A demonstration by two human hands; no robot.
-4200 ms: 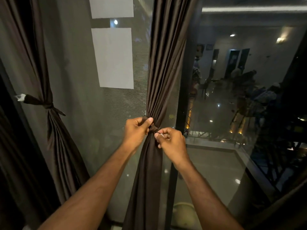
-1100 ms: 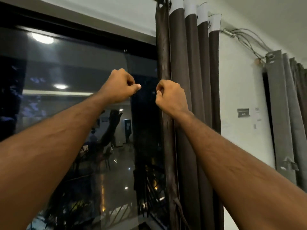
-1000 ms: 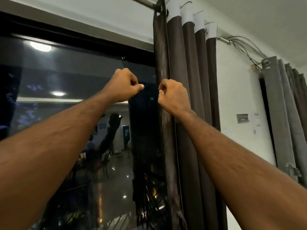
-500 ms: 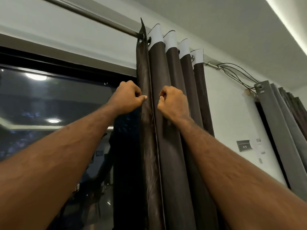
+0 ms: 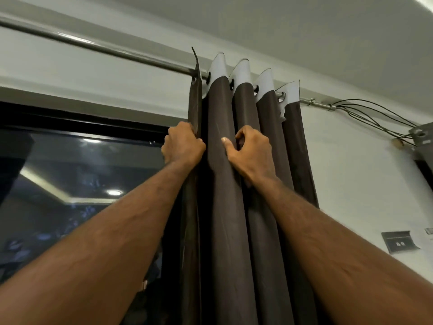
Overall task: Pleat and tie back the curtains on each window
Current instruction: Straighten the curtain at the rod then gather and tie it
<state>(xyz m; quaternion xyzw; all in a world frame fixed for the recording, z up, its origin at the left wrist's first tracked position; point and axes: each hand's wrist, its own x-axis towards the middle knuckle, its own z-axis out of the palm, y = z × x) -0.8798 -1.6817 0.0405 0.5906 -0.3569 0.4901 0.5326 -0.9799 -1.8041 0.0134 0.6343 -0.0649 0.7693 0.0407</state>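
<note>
One dark brown curtain is recorded, hung by eyelets on a metal rod above a dark window and gathered into upright folds at the window's right side. Its leading edge is gripped by the left hand, whose fingers are curled round the hem just below the rod. A neighbouring fold is held by the right hand, with the thumb pressed on the front face and the other fingers tucked behind. The cloth is judged soft, smooth and rather slippery, of moderate weight, with a stiffer white header band at the top. Hold is best taken on the fold ridges just under that band, where the pleats are set. No containers are in view. A wall switch plate, a bundle of wires and a second, grey curtain at the far right are noted.
</note>
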